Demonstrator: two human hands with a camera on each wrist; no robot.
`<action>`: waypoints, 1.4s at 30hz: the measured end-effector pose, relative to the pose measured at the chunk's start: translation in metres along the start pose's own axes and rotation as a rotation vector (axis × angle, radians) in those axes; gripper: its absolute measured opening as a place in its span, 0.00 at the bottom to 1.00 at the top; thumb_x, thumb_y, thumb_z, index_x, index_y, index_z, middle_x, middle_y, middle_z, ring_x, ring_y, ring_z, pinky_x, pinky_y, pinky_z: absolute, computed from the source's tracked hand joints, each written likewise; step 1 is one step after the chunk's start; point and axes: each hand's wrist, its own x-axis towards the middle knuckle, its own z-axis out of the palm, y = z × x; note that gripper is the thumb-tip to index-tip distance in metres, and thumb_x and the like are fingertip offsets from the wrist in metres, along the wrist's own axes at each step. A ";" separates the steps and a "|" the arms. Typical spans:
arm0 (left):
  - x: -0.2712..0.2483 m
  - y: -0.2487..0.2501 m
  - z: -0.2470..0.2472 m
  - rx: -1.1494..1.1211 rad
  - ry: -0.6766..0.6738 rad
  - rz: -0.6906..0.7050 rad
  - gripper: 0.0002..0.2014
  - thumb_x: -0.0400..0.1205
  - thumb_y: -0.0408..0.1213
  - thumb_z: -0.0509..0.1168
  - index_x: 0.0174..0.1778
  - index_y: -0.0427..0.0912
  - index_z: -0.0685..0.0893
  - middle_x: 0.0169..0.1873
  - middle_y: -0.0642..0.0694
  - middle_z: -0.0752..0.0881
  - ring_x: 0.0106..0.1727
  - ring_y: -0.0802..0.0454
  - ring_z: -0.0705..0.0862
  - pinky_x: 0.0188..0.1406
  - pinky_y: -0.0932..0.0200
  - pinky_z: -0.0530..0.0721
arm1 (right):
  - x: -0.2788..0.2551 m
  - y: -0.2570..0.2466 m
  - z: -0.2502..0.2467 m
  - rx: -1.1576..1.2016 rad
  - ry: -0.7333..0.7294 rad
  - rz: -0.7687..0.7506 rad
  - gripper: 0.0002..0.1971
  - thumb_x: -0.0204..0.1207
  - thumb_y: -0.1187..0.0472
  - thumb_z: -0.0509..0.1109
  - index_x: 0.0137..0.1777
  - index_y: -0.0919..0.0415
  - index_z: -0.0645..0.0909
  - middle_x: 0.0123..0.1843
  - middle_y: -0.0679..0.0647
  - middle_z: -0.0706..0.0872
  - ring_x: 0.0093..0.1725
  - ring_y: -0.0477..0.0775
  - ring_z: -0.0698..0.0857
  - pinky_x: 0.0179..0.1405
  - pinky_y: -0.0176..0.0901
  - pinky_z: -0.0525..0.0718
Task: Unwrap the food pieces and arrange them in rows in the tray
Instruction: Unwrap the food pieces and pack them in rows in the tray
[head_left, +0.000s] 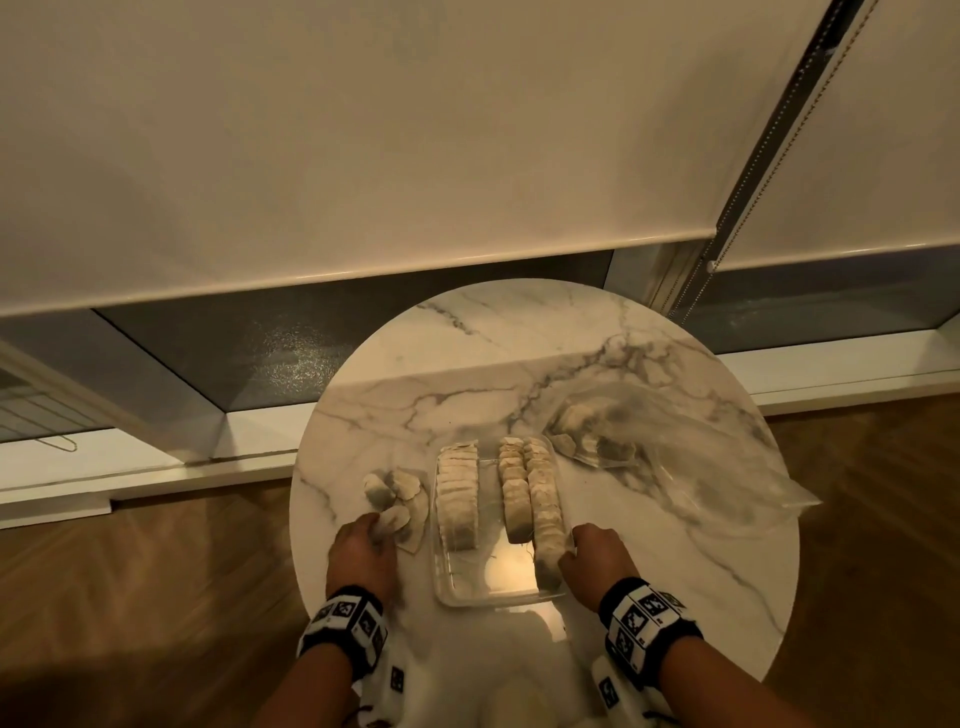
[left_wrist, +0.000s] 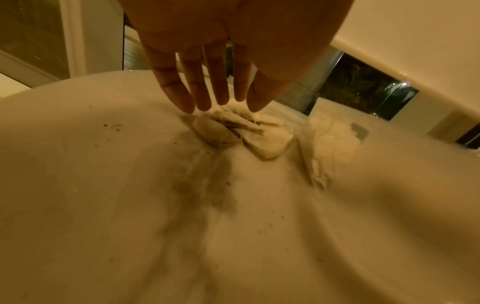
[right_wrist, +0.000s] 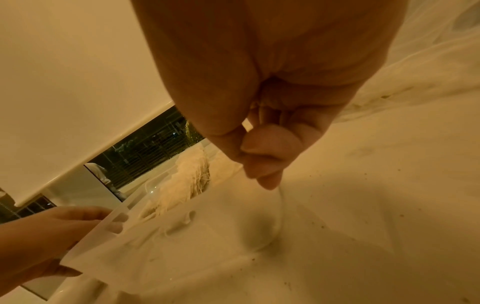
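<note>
A clear plastic tray sits mid-table with three rows of pale food pieces standing on edge: a left row, a middle row and a right row. My right hand is at the tray's right side by the near end of the right row. In the right wrist view its curled fingers and thumb pinch the tray's clear rim. My left hand reaches with straight fingers onto a small pile of pale pieces and wrappers left of the tray.
A crumpled clear plastic bag with a few pieces in it lies at the back right of the round marble table. Crumbs dot the tabletop. Beyond the table are a window sill and roller blinds; wooden floor surrounds it.
</note>
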 end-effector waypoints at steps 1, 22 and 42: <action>0.007 -0.002 0.001 0.044 -0.019 0.002 0.19 0.84 0.41 0.65 0.70 0.42 0.81 0.62 0.35 0.83 0.63 0.36 0.81 0.65 0.48 0.79 | 0.000 0.000 0.000 0.002 0.000 0.005 0.15 0.78 0.54 0.66 0.60 0.60 0.83 0.58 0.60 0.88 0.55 0.59 0.86 0.50 0.44 0.83; -0.035 0.018 -0.036 -0.719 -0.230 -0.118 0.10 0.76 0.36 0.77 0.51 0.42 0.86 0.44 0.46 0.91 0.47 0.50 0.89 0.41 0.63 0.86 | -0.039 -0.030 -0.053 0.287 0.242 -0.022 0.19 0.77 0.36 0.68 0.60 0.45 0.83 0.38 0.45 0.87 0.40 0.45 0.85 0.42 0.41 0.82; -0.058 0.041 -0.039 -0.664 -0.410 0.144 0.12 0.78 0.41 0.76 0.55 0.51 0.85 0.51 0.54 0.88 0.51 0.57 0.86 0.44 0.71 0.83 | -0.039 -0.090 -0.040 0.403 0.035 -0.287 0.04 0.75 0.51 0.78 0.46 0.48 0.92 0.38 0.40 0.91 0.38 0.37 0.87 0.43 0.34 0.82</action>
